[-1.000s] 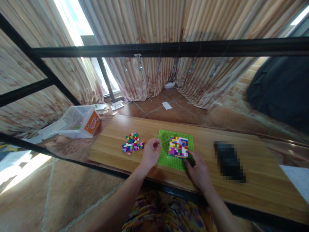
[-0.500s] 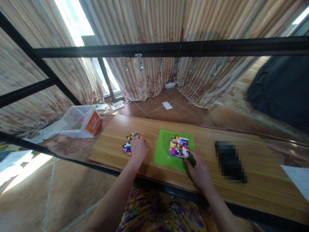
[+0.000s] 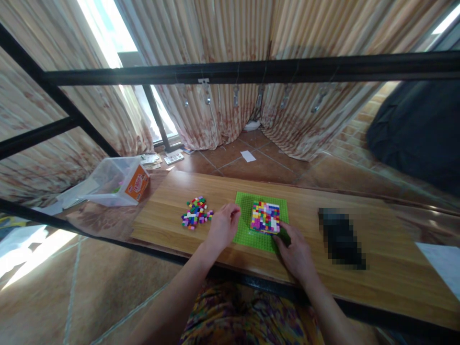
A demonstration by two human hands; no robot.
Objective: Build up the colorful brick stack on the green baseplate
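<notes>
A layered block of small multicoloured building bricks [image 3: 265, 217] sits on a green studded baseplate [image 3: 246, 238]. My right hand [image 3: 296, 249] is at the block's near right corner, with the thumb at the near edge and the fingers along the right side, holding it there. My left hand [image 3: 223, 226] is over the baseplate's left edge, its fingers pinched together. Whatever is between those fingertips is hidden or too small to name. Left of that hand, a loose pile of small coloured bricks [image 3: 196, 213] lies on the wooden table [image 3: 161, 206].
A black pixelated object [image 3: 341, 237] lies on the table to the right. Beyond the left end stands a clear plastic box [image 3: 104, 179] with an orange label. A black metal bar [image 3: 230, 73] with hanging clips crosses above the far side. White paper [image 3: 440, 263] is at the far right.
My left hand has moved right from the loose bricks to the baseplate's left edge, uncovering the pile. My right hand stays at the block's corner.
</notes>
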